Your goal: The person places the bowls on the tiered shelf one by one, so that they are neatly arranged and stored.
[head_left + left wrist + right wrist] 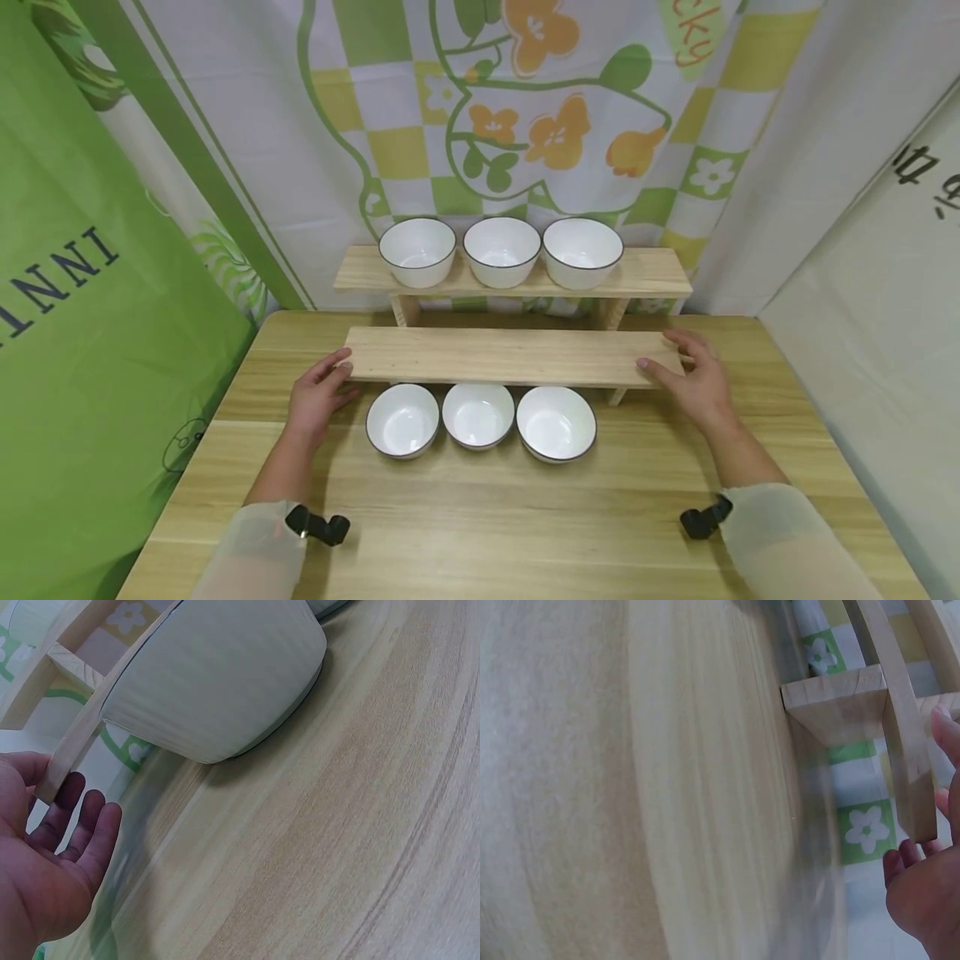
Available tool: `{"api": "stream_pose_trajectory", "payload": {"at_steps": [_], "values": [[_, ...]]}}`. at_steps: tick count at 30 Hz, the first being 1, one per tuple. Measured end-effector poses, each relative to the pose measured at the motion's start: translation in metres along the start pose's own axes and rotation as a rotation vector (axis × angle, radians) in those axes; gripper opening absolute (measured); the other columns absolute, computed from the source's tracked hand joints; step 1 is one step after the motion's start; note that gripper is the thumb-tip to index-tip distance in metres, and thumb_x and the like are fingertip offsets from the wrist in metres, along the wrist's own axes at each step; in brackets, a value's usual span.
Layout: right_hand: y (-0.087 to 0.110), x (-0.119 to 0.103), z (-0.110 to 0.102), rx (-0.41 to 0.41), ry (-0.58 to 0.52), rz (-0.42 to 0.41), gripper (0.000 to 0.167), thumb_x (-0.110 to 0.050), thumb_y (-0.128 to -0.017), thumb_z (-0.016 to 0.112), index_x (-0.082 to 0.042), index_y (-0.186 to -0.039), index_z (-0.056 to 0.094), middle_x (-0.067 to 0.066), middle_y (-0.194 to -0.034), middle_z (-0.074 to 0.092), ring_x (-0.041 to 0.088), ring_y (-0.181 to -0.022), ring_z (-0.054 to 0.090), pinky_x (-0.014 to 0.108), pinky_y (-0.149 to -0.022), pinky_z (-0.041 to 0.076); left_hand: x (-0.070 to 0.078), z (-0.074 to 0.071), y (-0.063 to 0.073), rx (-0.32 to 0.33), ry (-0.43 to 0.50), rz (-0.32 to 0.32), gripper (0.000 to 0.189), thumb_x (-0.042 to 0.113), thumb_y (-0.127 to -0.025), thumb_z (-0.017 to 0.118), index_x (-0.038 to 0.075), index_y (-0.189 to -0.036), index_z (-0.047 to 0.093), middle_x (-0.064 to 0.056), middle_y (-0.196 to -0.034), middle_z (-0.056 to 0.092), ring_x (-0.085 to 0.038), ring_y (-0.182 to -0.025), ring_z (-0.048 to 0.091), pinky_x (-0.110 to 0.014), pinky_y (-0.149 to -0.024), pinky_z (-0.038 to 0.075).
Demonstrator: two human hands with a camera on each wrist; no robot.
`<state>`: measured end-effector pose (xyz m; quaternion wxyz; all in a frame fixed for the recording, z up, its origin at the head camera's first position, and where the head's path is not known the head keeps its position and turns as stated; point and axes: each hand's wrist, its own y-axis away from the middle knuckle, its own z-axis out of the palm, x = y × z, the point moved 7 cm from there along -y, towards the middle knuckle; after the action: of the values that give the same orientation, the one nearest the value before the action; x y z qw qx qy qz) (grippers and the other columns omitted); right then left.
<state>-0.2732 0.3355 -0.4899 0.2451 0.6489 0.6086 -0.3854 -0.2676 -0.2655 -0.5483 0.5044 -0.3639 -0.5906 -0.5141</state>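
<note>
In the head view, a low wooden shelf (502,357) with a long plank top and short legs stands in front of a taller one. My left hand (318,396) pinches its left end, thumb above and fingers below. At the other end, my right hand (697,379) grips the plank by its edges. The left wrist view shows the plank's end (64,761) between thumb and fingers. A support leg (840,697) under the plank appears in the right wrist view. Three white dark-rimmed bowls, left (403,423), middle (478,417) and right (557,425), sit just before the shelf.
Behind, a taller wooden shelf (652,271) carries three more white bowls: left (417,254), middle (502,254) and right (582,254). A patterned curtain (390,100) hangs at the back of the wooden table (480,533). Green cloth (90,375) borders the left side.
</note>
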Motion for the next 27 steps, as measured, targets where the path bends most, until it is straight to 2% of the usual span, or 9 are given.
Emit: {"api": "stream_pose_trajectory", "payload": {"at_steps": [7, 12, 16, 20, 27], "values": [[0.001, 0.014, 0.005, -0.094, -0.012, 0.059, 0.088, -0.045, -0.093, 0.079, -0.006, -0.160, 0.038, 0.020, -0.166, 0.026, 0.051, -0.140, 0.038, 0.064, -0.109, 0.041, -0.002, 0.000, 0.000, 0.006, 0.006, -0.008, 0.049, 0.025, -0.105, 0.065, 0.009, -0.150, 0.055, -0.006, -0.130, 0.056, -0.015, -0.111, 0.057, -0.045, -0.106, 0.055], [0.002, 0.025, 0.010, -0.176, -0.053, 0.149, 0.094, -0.054, -0.093, 0.075, -0.019, -0.166, 0.026, 0.018, -0.170, 0.017, 0.050, -0.151, 0.023, 0.066, -0.119, 0.030, -0.001, 0.002, 0.001, 0.003, 0.018, 0.003, 0.050, 0.025, -0.105, 0.066, 0.009, -0.150, 0.055, -0.003, -0.123, 0.056, -0.015, -0.106, 0.057, -0.045, -0.105, 0.055], [0.002, 0.030, 0.012, -0.214, -0.067, 0.186, 0.095, -0.058, -0.093, 0.072, -0.026, -0.167, 0.021, 0.020, -0.170, 0.012, 0.049, -0.154, 0.015, 0.066, -0.123, 0.022, -0.002, 0.002, 0.002, -0.011, 0.025, 0.011, 0.050, 0.026, -0.105, 0.066, 0.009, -0.151, 0.054, -0.003, -0.126, 0.055, -0.014, -0.105, 0.058, -0.044, -0.104, 0.056], [0.003, 0.033, 0.013, -0.216, -0.096, 0.189, 0.092, -0.058, -0.094, 0.071, -0.030, -0.166, 0.020, 0.020, -0.170, 0.011, 0.050, -0.153, 0.012, 0.068, -0.124, 0.017, -0.003, 0.002, 0.002, -0.022, 0.028, 0.012, 0.051, 0.026, -0.105, 0.064, 0.010, -0.152, 0.052, -0.005, -0.131, 0.054, -0.014, -0.105, 0.058, -0.043, -0.104, 0.057], [0.007, 0.038, 0.017, -0.192, -0.142, 0.213, 0.090, -0.061, -0.094, 0.069, -0.036, -0.166, 0.021, 0.004, -0.172, 0.009, 0.046, -0.156, 0.006, 0.069, -0.124, 0.010, -0.005, 0.000, 0.003, -0.033, 0.006, 0.009, 0.055, 0.032, -0.105, 0.064, 0.017, -0.156, 0.049, -0.012, -0.145, 0.050, -0.016, -0.112, 0.057, -0.043, -0.106, 0.055]]}}
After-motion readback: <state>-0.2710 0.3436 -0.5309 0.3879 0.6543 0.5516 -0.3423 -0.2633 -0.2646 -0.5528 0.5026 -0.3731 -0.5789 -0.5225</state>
